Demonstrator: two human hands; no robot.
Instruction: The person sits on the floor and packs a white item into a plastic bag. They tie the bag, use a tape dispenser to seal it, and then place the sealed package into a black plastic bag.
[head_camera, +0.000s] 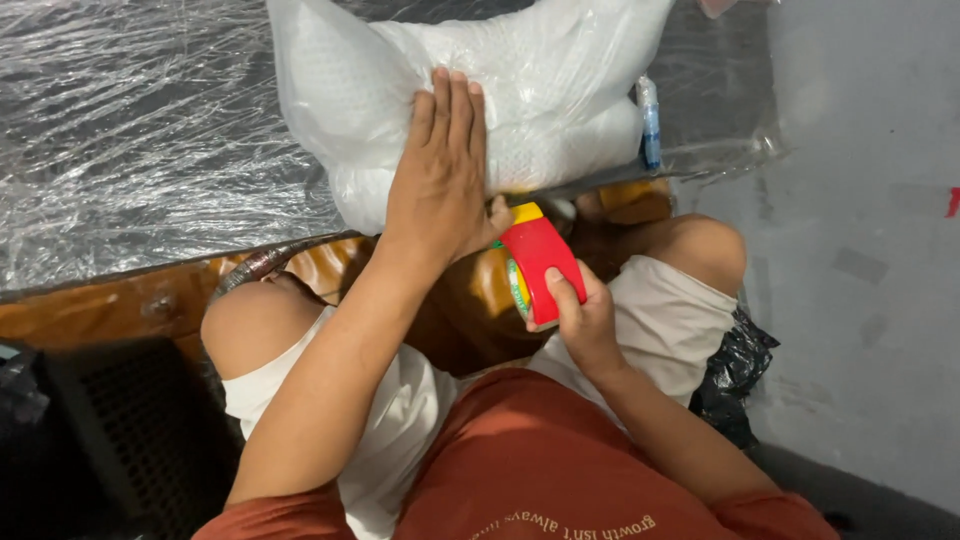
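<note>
A white plastic-wrapped bundle (560, 90) lies on a table covered in clear film, hanging slightly over the near edge. My left hand (440, 170) presses flat on its near side, fingers together and pointing away from me. My right hand (585, 320) grips a red and yellow tape dispenser (538, 255) just below the bundle's lower edge, at the table's rim. The dispenser's front end touches or nearly touches the bundle; the tape itself is hard to see.
Crinkled clear film (150, 130) covers the tabletop above a brown wooden edge (120, 305). A small blue-capped tube (650, 125) lies right of the bundle. A black mesh object (130, 430) sits at lower left, a black plastic bag (735, 375) by my right knee, grey floor at right.
</note>
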